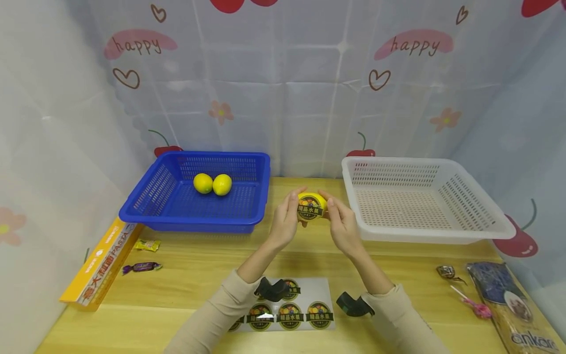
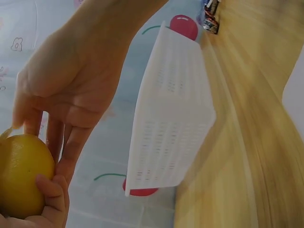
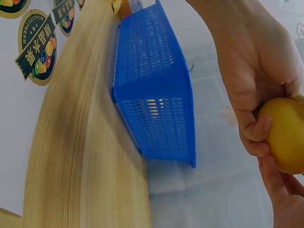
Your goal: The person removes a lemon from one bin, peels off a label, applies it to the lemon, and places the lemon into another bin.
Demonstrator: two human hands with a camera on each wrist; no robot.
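Observation:
Between my two hands, above the table, is a yellow lemon (image 2: 23, 175) with a round black-and-gold fruit sticker (image 1: 310, 208) on the side facing the head camera. My left hand (image 1: 284, 221) grips its left side, thumb near the sticker's edge. On the opposite side my right hand (image 1: 343, 225) holds the lemon with thumb and fingers, the thumb close by the sticker. A sheet of matching stickers (image 1: 305, 290) lies on the table below my forearms, partly hidden by the left sleeve. Two more lemons (image 1: 222, 185) sit side by side in a blue basket (image 1: 194, 221).
To the right stands a white basket (image 1: 433, 233). An orange pasta box (image 1: 99, 265) leans by the blue basket, near a yellow-wrapped candy (image 1: 147, 245) and a purple one (image 1: 142, 267). At right lie a brown-wrapped candy (image 1: 445, 271), pink lollipop (image 1: 481, 310) and pasta bag (image 1: 508, 305).

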